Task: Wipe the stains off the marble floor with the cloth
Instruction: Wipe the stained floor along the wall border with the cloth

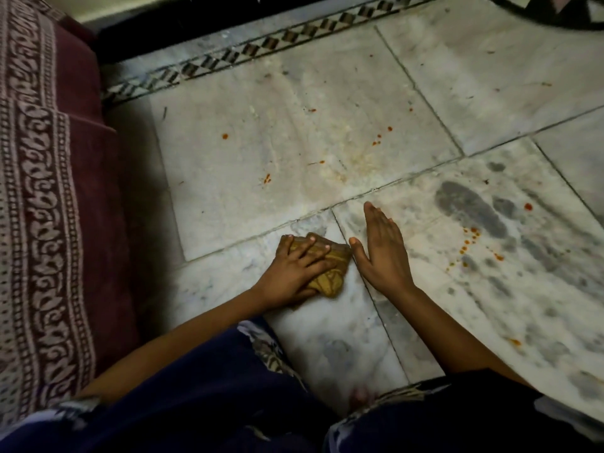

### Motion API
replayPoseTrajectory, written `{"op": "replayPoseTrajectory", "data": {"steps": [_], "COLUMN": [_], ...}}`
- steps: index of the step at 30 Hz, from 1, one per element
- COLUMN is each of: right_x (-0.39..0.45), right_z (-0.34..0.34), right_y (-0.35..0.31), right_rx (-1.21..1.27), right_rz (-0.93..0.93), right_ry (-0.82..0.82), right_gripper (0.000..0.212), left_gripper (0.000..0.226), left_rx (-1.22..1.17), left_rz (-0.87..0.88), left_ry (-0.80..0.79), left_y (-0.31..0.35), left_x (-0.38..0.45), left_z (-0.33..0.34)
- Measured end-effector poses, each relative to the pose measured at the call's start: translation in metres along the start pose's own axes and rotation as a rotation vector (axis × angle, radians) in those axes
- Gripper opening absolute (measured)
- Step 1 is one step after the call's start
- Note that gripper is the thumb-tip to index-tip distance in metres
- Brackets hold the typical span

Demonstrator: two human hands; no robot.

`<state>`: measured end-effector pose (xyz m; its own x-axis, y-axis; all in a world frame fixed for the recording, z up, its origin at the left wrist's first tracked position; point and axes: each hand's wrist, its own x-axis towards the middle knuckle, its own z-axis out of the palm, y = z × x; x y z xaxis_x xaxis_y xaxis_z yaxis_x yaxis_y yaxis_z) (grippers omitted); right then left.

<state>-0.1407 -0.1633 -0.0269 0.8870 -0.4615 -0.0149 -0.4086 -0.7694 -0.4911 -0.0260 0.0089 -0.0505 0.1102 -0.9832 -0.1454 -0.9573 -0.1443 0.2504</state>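
A folded yellow-brown cloth lies on the white marble floor near my knees. My left hand presses down on it with spread, straight fingers. Just right of the cloth, my right hand rests flat on the floor, fingers straight and together, holding nothing. Small orange-red stains dot the slab ahead, such as one spot at the left, a cluster further right and a streak nearer me. More orange drops and a dark grey smear mark the slab to the right.
A maroon patterned bed cover hangs along the left side. A black-and-white inlaid border strip runs along the far edge of the floor, with a dark skirting behind it. My dark blue clothing fills the bottom of the view.
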Motion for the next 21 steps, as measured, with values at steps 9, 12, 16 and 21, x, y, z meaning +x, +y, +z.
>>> {"op": "replayPoseTrajectory", "data": {"steps": [9, 12, 16, 21], "right_x": [0.029, 0.042, 0.057, 0.070], "right_z": [-0.002, 0.006, 0.024, 0.049], "right_y": [-0.009, -0.017, -0.024, -0.023], "right_rx": [-0.069, -0.103, -0.177, -0.222], "right_rz": [-0.098, -0.117, -0.104, -0.005], "right_ry": [-0.103, -0.147, -0.201, -0.230], "right_gripper": [0.073, 0.071, 0.074, 0.076], "left_gripper": [0.073, 0.075, 0.072, 0.070], "left_rx": [-0.221, -0.182, -0.081, -0.091], "left_rz": [-0.318, -0.482, -0.564, -0.595], "left_ry": [0.274, 0.345, 0.371, 0.397], "left_y": [-0.032, -0.062, -0.105, -0.149], "left_x": [-0.017, -0.037, -0.055, -0.023], "left_z": [-0.075, -0.093, -0.101, -0.084]}}
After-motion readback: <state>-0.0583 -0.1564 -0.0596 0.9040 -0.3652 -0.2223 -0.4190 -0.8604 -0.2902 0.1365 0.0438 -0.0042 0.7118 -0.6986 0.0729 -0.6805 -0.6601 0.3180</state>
